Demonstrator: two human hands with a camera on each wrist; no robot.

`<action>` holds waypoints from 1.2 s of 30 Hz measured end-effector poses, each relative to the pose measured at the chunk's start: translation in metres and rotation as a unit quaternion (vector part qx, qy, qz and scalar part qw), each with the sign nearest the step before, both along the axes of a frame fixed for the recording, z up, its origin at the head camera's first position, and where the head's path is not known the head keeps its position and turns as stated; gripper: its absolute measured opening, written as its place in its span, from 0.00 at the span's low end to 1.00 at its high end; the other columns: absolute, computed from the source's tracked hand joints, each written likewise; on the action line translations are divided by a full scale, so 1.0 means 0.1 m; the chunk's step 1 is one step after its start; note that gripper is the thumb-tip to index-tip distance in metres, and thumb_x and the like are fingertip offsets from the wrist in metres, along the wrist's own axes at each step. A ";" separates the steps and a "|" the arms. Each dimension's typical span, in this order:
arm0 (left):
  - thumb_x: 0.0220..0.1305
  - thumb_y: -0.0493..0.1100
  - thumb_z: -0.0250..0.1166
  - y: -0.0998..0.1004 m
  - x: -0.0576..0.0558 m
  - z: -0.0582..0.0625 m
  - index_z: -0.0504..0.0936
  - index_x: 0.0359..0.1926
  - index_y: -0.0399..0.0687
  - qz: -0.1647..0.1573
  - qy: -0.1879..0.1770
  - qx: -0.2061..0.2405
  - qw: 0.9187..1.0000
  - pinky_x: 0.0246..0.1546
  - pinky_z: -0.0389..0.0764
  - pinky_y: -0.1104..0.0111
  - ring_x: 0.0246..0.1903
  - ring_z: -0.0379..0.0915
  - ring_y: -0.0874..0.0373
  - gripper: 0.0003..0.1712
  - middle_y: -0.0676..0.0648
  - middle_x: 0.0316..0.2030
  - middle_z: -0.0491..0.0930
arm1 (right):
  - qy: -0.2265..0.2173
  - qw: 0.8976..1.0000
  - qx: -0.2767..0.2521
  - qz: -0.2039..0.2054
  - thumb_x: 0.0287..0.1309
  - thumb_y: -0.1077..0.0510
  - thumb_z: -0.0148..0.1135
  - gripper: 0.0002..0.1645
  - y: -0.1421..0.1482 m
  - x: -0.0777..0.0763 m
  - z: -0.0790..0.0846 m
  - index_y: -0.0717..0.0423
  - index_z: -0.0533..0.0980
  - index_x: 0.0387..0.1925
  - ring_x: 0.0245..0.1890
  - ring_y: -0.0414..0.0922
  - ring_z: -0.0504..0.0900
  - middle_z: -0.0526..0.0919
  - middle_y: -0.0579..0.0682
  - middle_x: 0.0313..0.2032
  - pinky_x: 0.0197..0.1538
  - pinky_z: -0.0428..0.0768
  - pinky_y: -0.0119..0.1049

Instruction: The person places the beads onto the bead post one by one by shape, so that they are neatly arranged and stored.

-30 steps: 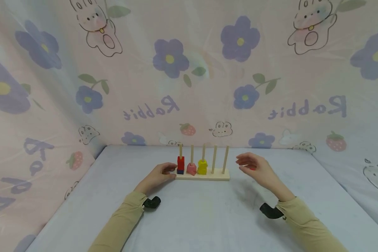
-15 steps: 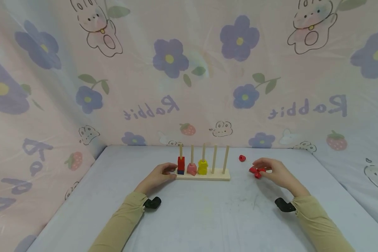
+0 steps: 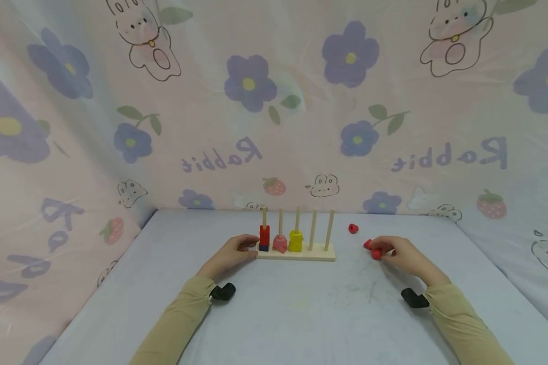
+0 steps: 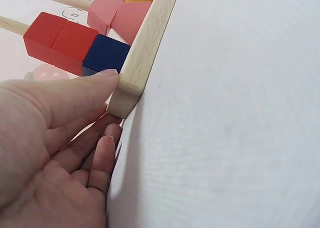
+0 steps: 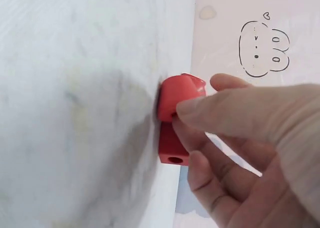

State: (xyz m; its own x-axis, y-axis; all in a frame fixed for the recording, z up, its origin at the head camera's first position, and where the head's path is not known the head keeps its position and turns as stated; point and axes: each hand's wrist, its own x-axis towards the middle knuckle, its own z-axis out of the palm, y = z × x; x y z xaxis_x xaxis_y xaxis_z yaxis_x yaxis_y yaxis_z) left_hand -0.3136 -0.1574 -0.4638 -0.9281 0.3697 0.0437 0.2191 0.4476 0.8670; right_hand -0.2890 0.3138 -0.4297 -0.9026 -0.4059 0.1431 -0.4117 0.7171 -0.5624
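Observation:
A wooden peg stand sits on the table, with several upright pegs. Its leftmost peg carries red cubes above a dark blue cube. Pink beads and yellow beads fill the two pegs beside it; the two right pegs are bare. My left hand grips the stand's left end, thumb on the base edge and fingers against the end face. Over on the right, my right hand pinches a rounded red bead near the tabletop. Behind that bead lies a red block with a hole.
Another red bead lies apart, to the right of the stand and farther back. The table has a white cover and ends at a patterned cloth backdrop. Black wrist cameras sit at both cuffs.
My right hand has moved right, away from the bare pegs, and down to the red beads, uncovering the far red bead. My left hand stays at the stand's end.

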 end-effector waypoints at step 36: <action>0.61 0.42 0.67 -0.03 -0.11 -0.10 0.75 0.59 0.45 -0.004 0.001 -0.002 1.000 0.58 0.69 0.55 0.53 0.72 0.50 0.25 0.46 0.56 0.75 | -0.006 0.999 -0.034 -0.006 0.50 0.69 0.69 0.21 -0.02 -0.01 0.04 0.63 0.77 0.49 0.40 0.49 0.81 0.82 0.55 0.43 0.42 0.81 0.37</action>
State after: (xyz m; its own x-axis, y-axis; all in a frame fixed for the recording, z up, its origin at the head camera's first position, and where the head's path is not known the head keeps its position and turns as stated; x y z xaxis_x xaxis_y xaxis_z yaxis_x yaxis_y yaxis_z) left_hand -0.3245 -0.1607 -0.4739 -0.9253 0.3767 0.0441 0.2241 0.4492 0.8648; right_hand -0.2905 0.3119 -0.4256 -0.9088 -0.3854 0.1600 -0.3972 0.6815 -0.6147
